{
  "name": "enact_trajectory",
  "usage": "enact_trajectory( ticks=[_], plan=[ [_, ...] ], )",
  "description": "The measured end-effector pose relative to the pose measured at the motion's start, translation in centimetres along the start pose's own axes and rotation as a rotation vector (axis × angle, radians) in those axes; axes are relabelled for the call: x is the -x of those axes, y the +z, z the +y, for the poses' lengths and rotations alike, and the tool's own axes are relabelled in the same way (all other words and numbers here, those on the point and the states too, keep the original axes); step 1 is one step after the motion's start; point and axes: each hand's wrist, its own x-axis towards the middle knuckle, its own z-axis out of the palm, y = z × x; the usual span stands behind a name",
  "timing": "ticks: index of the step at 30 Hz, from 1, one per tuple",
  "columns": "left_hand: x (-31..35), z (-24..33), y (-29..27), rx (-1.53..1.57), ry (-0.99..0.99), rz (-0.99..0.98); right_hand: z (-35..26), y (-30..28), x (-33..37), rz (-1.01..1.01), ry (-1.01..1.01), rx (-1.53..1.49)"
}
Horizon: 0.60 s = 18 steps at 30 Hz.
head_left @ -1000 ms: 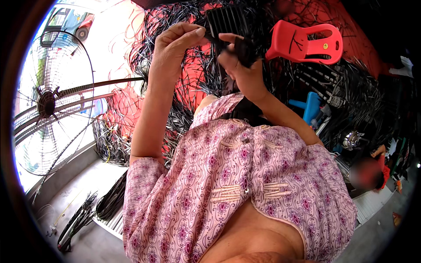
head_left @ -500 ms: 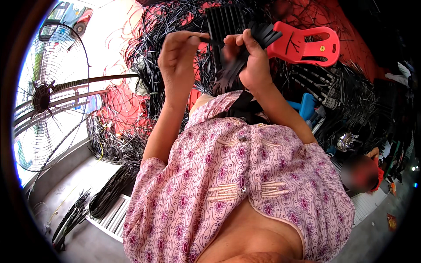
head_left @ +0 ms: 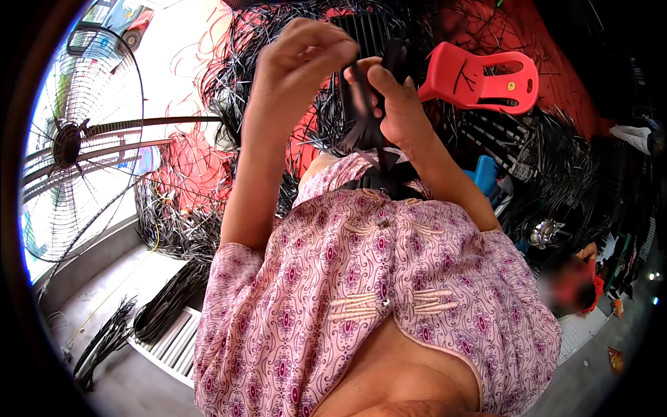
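Observation:
In front of my chest, my right hand point(head_left: 404, 110) is closed around a bundle of flat black strips point(head_left: 367, 132), its thumb pressing on top. The strips stick out above the fist and fan out below it, towards my lap. Higher and to the left is my left hand point(head_left: 295, 69), slightly blurred, its fingers curled into a pinch. A single black strip point(head_left: 357, 83) runs from the left fingertips down to the bundle. Just where the left fingers grip it is hard to make out.
A red plastic chair point(head_left: 514, 83) stands ahead to the right, with black strips on its seat. Heaps of black strips point(head_left: 187, 229) cover the red floor covering point(head_left: 194, 156). A large fan point(head_left: 67, 144) stands at left. Black strip bundles point(head_left: 167, 299) lie lower left. Another person point(head_left: 573, 281) is at right.
My left hand has moved up and right, closer to the right hand. The strip between them has swung from nearly level to steep. The right hand still grips the bundle, now turned more upright.

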Motion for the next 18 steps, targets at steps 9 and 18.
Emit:
enact_trajectory(
  ticks=[9,18],
  plan=[
    [-1.9,0.2,2.1,-0.109,0.048,-0.192,-0.2,-1.2,0.2,-0.238,-0.056,0.026],
    [-3.1,1.3,4.4,0.305,-0.057,-0.139,-4.0,0.8,-0.5,0.138,-0.170,0.339]
  ],
)
